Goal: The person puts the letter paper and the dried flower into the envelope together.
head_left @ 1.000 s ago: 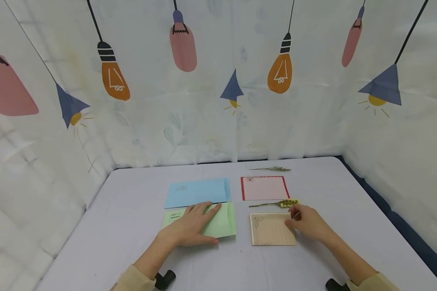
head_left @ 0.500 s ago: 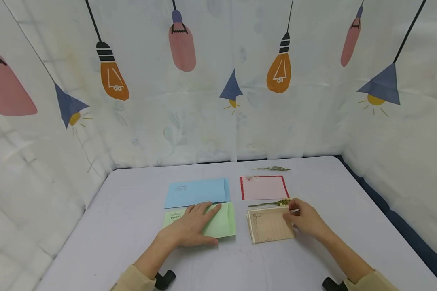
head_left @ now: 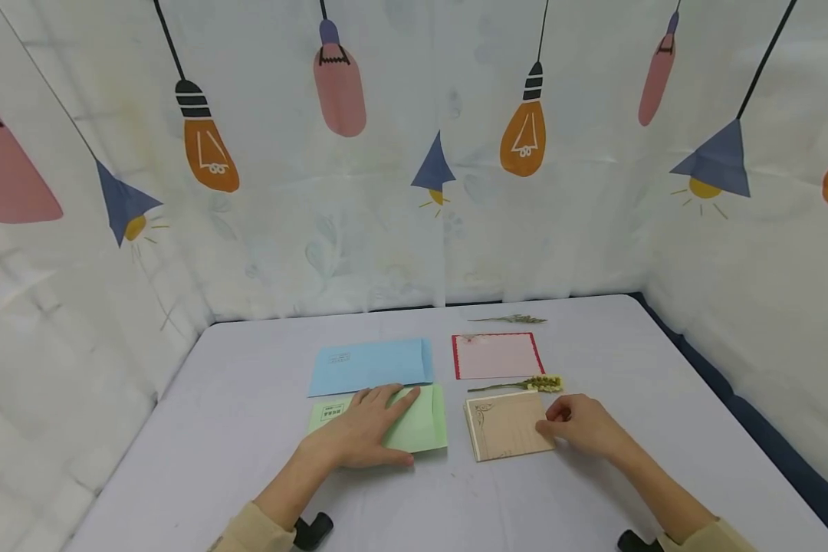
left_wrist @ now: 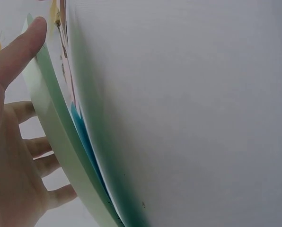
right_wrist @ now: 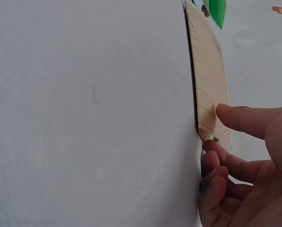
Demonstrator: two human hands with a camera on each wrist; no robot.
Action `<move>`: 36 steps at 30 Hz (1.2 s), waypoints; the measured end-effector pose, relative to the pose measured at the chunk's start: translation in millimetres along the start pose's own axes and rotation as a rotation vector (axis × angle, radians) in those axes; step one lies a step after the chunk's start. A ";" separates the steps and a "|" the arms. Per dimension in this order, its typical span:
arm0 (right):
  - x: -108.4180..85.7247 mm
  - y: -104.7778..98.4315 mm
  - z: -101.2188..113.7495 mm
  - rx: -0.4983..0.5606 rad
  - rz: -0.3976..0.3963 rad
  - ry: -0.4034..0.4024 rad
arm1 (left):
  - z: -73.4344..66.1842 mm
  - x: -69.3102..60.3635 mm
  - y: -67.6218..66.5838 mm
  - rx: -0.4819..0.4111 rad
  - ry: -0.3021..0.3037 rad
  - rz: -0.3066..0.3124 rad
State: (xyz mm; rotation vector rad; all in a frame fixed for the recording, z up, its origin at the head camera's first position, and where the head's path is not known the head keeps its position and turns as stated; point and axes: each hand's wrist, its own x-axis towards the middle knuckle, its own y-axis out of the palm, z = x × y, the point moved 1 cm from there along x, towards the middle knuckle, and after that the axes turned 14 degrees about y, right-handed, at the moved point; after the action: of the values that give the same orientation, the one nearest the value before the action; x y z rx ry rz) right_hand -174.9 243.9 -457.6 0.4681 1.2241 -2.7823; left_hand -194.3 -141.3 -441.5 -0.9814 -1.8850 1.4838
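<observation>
My left hand [head_left: 360, 433] rests with spread fingers on a pale green envelope [head_left: 421, 418]; in the left wrist view its thumb lies along the envelope's near edge. On the right, my right hand [head_left: 586, 423] holds the right edge of a beige lined card [head_left: 510, 429] with scroll decorations. The right wrist view puts the thumb over the card's face [right_wrist: 209, 80] and the curled index finger at its edge. Another pale edge shows under the card's left side, so it seems to lie on a thin stack. The card sits slightly turned, low over the table.
A blue envelope [head_left: 371, 368] lies behind the green one. Beyond the beige card are a dried flower sprig [head_left: 517, 385] with yellow blooms, a pink card [head_left: 498, 357] with a red border and a second dried sprig [head_left: 509, 319]. A white cloth covers the table [head_left: 248, 368].
The beige card has turned slightly anticlockwise and shifted left at its far edge. My right index finger has drawn back from beside the yellow blooms. The left hand stays in place.
</observation>
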 end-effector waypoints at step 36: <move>0.5 1.2 11.0 0.244 0.045 0.017 | 0.2 2.6 1.8 0.024 0.028 -0.009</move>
State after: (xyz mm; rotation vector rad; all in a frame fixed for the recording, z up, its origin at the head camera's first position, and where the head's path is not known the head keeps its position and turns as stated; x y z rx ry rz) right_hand -177.9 235.2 -451.7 0.5291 0.8682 -2.9068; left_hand -195.6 -139.1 -443.4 -0.9768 -1.8454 1.4767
